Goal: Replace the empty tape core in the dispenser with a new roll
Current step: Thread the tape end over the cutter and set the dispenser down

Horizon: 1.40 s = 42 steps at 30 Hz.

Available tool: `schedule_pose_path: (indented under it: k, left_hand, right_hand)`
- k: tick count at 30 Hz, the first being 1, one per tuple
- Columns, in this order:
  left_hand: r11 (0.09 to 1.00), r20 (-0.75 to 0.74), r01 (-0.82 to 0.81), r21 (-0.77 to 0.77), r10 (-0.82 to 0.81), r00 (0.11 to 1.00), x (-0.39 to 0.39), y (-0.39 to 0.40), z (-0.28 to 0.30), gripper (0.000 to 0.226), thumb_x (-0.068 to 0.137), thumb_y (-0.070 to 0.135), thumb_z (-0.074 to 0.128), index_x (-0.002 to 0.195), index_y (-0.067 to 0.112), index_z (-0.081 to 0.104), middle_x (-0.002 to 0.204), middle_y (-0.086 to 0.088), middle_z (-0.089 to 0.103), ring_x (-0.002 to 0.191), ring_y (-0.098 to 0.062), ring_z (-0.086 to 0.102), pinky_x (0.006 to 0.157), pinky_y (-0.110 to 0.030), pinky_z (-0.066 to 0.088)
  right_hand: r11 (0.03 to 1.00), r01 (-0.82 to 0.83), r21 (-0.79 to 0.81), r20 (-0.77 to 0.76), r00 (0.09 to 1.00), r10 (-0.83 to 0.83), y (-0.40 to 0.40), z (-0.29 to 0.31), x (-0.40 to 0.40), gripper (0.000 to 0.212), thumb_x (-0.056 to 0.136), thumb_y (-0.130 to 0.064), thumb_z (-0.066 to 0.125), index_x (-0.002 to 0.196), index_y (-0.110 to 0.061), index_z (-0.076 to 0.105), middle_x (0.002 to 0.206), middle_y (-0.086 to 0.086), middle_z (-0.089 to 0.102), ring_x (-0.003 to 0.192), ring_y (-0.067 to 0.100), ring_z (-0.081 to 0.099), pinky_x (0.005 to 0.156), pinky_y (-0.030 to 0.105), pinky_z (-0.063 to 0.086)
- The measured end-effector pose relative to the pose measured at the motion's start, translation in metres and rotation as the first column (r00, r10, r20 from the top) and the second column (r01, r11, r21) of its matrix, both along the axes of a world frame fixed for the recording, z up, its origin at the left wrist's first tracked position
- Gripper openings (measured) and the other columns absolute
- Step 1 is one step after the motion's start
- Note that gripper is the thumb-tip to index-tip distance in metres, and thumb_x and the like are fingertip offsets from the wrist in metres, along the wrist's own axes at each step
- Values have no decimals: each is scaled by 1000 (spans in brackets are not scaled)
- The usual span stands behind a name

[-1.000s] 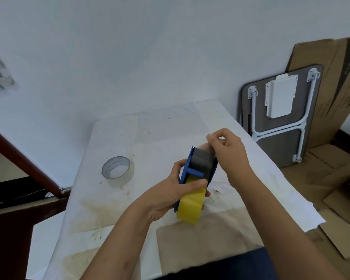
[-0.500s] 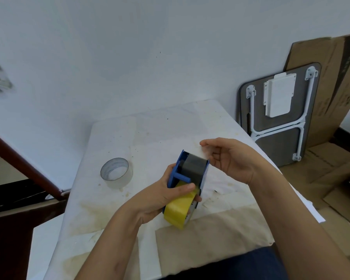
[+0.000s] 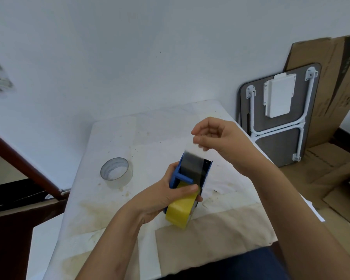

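Our right hand [image 3: 220, 138] pinches the free end of a clear tape strip [image 3: 196, 149] between thumb and fingertips [image 3: 197, 141], just above the dispenser's [image 3: 190, 174] toothed front edge; the strip runs taut from that pinch down over the dark plate of the dispenser. Our left hand [image 3: 166, 197] is wrapped around the dispenser's blue frame, thumb pressed on the near side, fingers curled behind it, holding it tilted above the table [image 3: 170, 126]. The yellow tape roll [image 3: 181, 211] sits in the lower part of the dispenser, nearest our body, partly covered by the left thumb. Left of the dispenser and well apart from it, an empty clear tape core [image 3: 116, 171] stands on the stained white table cover. Right of the dispenser, beyond the table edge, a folded small table [image 3: 275, 118] leans against the wall with flattened cardboard [image 3: 331, 77] behind it.
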<state>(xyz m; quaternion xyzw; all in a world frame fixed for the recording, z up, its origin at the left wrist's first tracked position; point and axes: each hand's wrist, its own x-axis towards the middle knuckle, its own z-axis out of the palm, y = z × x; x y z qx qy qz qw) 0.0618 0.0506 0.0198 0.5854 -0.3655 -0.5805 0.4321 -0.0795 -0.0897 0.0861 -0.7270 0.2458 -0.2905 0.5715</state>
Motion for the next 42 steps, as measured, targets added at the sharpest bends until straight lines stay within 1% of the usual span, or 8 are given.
schedule_pose_path:
  k: [4, 10, 16, 25, 30, 33, 36, 42]
  left_hand:
    - [1000, 42, 12, 18, -13, 999, -3, 2, 4, 75, 75, 35, 77, 135, 49, 34, 107, 7, 76, 96, -13, 76, 99, -43, 55]
    - [999, 39, 25, 25, -26, 999, -1, 4, 4, 78, 77, 28, 79, 139, 45, 33, 117, -6, 74, 107, -25, 73, 106, -51, 49]
    - [999, -6, -1, 38, 1, 1000, 0, 1, 1, 77, 79, 24, 78, 140, 44, 35, 113, -3, 76, 101, -22, 75, 101, -48, 53]
    - [1000, -147, 10, -18, -12, 989, 3, 8, 6, 74, 77, 15, 76, 140, 36, 43, 106, -3, 78, 92, -23, 76, 73, -33, 61]
    - [1000, -124, -1, -24, -2, 992, 7, 9, 9, 63, 80, 21, 72, 138, 28, 49, 105, -3, 78, 92, -20, 76, 76, -35, 62]
    - [999, -125, 38, -38, -42, 991, 7, 7, 12, 67, 80, 34, 75, 140, 21, 49, 106, -10, 78, 94, -23, 75, 81, -40, 62]
    - [999, -120, 17, -30, -21, 993, 8, 4, 16, 57, 86, 34, 68, 138, 17, 53, 105, -15, 77, 91, -24, 75, 72, -34, 62]
    - [1000, -98, 13, -10, -14, 995, 10, -3, 24, 49, 88, 37, 61, 128, 9, 63, 102, -17, 77, 81, -19, 75, 62, -27, 59]
  right_hand:
    - [999, 33, -37, -35, 999, -35, 0, -7, 4, 10, 84, -3, 67, 90, -11, 69, 78, 7, 68, 68, 17, 60, 69, 31, 52]
    - [994, 90, 68, 11, 996, -91, -1, -18, 4, 13, 82, 2, 68, 82, -11, 66, 73, 8, 64, 66, 19, 57, 62, 25, 50]
    - [987, 110, 114, 32, 993, -114, -6, -17, 2, 13, 81, 3, 68, 80, -10, 67, 72, 10, 64, 65, 20, 57, 63, 26, 50]
    - [825, -106, 555, 72, 994, 79, 7, -42, 0, 15, 92, -2, 55, 87, -12, 65, 79, 7, 64, 70, 16, 58, 61, 23, 53]
    - [782, -175, 599, 155, 983, 101, 14, -52, 3, 18, 93, -9, 49, 86, -14, 63, 91, 9, 60, 82, 21, 55, 66, 28, 48]
    - [786, -128, 605, 147, 988, 47, 12, -58, 6, 21, 93, -12, 48, 87, -16, 67, 94, 11, 64, 88, 25, 57, 72, 35, 48]
    - [804, -35, 594, 97, 995, -29, 11, -63, 11, 22, 95, -16, 48, 97, -13, 70, 103, 14, 67, 96, 29, 58, 80, 40, 51]
    - [820, 108, 563, 60, 984, -170, 16, -66, 15, 24, 98, -26, 50, 92, -20, 73, 88, 0, 74, 81, 15, 64, 70, 28, 53]
